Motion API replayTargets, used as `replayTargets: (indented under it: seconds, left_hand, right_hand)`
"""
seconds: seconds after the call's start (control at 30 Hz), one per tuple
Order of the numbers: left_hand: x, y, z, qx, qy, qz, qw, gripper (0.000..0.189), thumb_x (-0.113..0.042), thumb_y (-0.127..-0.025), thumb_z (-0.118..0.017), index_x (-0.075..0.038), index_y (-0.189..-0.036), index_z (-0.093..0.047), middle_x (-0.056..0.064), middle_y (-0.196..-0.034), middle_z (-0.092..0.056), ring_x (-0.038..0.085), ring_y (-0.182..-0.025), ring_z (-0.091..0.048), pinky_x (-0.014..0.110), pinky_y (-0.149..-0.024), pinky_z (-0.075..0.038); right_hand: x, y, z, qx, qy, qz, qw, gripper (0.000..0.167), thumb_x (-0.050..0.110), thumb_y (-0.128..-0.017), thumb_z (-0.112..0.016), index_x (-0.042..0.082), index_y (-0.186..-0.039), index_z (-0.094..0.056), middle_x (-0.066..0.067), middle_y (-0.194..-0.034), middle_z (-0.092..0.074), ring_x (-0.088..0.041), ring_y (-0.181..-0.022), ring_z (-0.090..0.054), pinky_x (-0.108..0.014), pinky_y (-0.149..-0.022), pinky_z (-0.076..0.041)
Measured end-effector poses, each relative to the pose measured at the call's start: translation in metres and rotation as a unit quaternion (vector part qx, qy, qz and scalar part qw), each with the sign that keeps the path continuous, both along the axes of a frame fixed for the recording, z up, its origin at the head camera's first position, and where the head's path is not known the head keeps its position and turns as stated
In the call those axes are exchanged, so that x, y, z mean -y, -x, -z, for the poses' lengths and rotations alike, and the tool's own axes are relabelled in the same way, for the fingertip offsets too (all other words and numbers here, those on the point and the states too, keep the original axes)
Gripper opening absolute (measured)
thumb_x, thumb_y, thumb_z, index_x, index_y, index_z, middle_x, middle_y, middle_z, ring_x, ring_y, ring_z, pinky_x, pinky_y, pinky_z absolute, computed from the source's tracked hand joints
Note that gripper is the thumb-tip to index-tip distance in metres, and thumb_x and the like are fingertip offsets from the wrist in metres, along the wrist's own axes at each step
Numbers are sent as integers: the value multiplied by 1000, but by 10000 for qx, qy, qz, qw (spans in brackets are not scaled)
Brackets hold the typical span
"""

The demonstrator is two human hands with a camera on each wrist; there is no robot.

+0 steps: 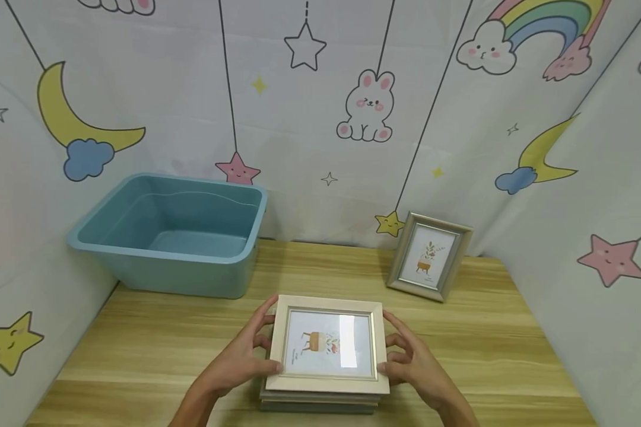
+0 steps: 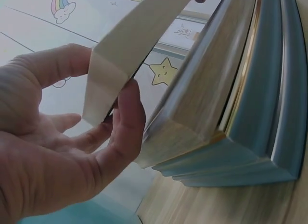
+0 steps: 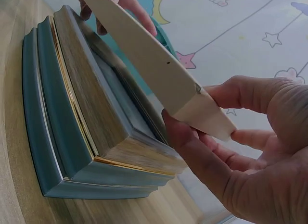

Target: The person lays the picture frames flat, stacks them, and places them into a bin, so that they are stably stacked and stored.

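Between my two hands is a cream picture frame (image 1: 328,384) with a glazed print of a plant in an orange pot. My left hand (image 1: 235,362) grips its left end and my right hand (image 1: 419,370) its right end, thumbs on the near side. Under it lies a stack of picture frames (image 1: 320,407). In the left wrist view a gap shows between the cream frame and the wood-grain frame (image 2: 207,84) topping the stack. Blue-grey frames (image 3: 62,108) lie lower in the stack, in the right wrist view.
A blue plastic tub (image 1: 160,255) stands at the back left of the wooden table (image 1: 491,344). At the back right, a silver-brown picture frame (image 1: 427,258) stands upright, leaning back. Behind hangs a white cloth (image 1: 299,118) printed with stars, moons and a rabbit.
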State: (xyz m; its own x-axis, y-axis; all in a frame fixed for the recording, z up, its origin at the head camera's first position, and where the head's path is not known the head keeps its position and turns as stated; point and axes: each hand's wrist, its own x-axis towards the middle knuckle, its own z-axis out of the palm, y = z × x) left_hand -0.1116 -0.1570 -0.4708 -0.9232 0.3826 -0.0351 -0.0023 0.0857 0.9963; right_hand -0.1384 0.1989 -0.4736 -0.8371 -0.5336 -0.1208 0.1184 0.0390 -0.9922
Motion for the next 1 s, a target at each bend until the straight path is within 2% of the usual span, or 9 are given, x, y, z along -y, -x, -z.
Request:
replayTargets:
  seconds: [0.1,0.33,0.5,0.6,0.77,1.0]
  left_hand:
    - [0,0,-1,120,182,-178,9996,111,1,-75,-77,-22,-161,-10,33,-149,-27,23,-85,-51,29,-70,-51]
    - [-3,1,-3,347,564,-640,9957,106,3,-73,-80,-15,-159,-20,34,-150,-30,21,-78,-49,28,-61,-48]
    - [-13,-1,-6,349,817,-1029,9907,96,8,-70,-79,-9,-154,-34,31,-147,-40,22,-76,-57,30,-61,-51]
    - [-19,-2,-8,308,1073,-1258,9858,93,10,-69,-79,-10,-151,-38,27,-145,-46,20,-73,-60,30,-60,-51]
    - [-26,-4,-10,199,1671,-1616,9724,89,7,-69,-83,-14,-147,-46,20,-138,-54,17,-66,-55,29,-54,-46]
    - [-29,-7,-14,65,2164,-1768,9601,88,1,-68,-86,-13,-146,-48,17,-135,-57,15,-65,-54,28,-53,-44]
  right_hand:
    - [5,0,-1,170,-157,196,9995,94,-3,-86,-66,7,-160,-9,-7,-101,-53,-15,-81,-69,-38,-67,-62]
    - [14,2,-1,338,-808,731,9935,87,4,-87,-71,9,-159,-22,0,-89,-46,-9,-73,-56,-28,-61,-57]
    - [17,4,0,261,-1163,887,9889,81,10,-89,-72,3,-156,-26,1,-82,-51,-8,-67,-52,-25,-62,-53]
    - [18,5,1,264,-1286,979,9865,77,10,-90,-71,0,-154,-29,1,-80,-53,-7,-64,-50,-26,-63,-52]
    - [21,5,2,175,-1434,1106,9833,70,9,-92,-68,-6,-151,-33,-3,-85,-57,-9,-68,-55,-31,-64,-56]
    - [24,4,0,91,-1608,1080,9810,65,9,-93,-67,-9,-148,-36,-9,-92,-58,-14,-75,-59,-35,-64,-57]
